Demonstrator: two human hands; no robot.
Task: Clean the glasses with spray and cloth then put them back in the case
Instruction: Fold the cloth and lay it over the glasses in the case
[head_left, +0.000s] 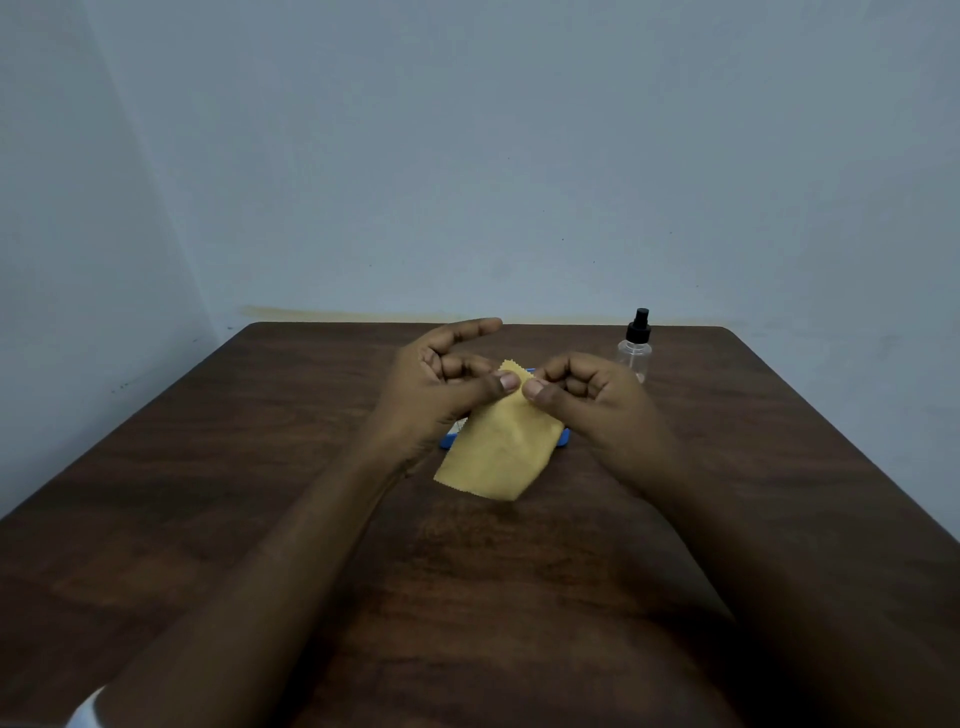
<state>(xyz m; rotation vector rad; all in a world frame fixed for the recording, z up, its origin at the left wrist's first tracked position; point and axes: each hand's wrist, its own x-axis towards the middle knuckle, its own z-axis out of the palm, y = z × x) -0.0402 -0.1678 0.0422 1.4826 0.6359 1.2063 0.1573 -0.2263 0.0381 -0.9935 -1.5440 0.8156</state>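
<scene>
**Observer A:** Yellow microfibre, pinked along the edge: that is the small square cleaning cloth (501, 447). The left thumb tip (506, 383) and right thumb tip (535, 388) press on its top edge, side by side and almost touching. Each thumb pinches the fabric against a finger behind it.

**Observer B:** And the other fingers?

**Observer A:** On the left hand (441, 379) the index finger is extended and arched clear of the cloth, and the rest are curled in. On the right hand (592, 389) all the fingers are curled toward the palm. The two-point grip lets the cloth hang free above the dark wood-grain table (260, 467). My judgement is that it is being opened out flat before wiping.

**Observer B:** Where are the glasses?

**Observer A:** Not visible. A blue object (563, 439) shows at both sides beneath the cloth, on the table directly under the hands. It is probably the case. I cannot tell whether the glasses sit in it.

**Observer B:** The spray?

**Observer A:** The clear plastic spray bottle with a black pump head (635, 348) stands upright near the far edge, beyond the right hand and within its reach.
</scene>
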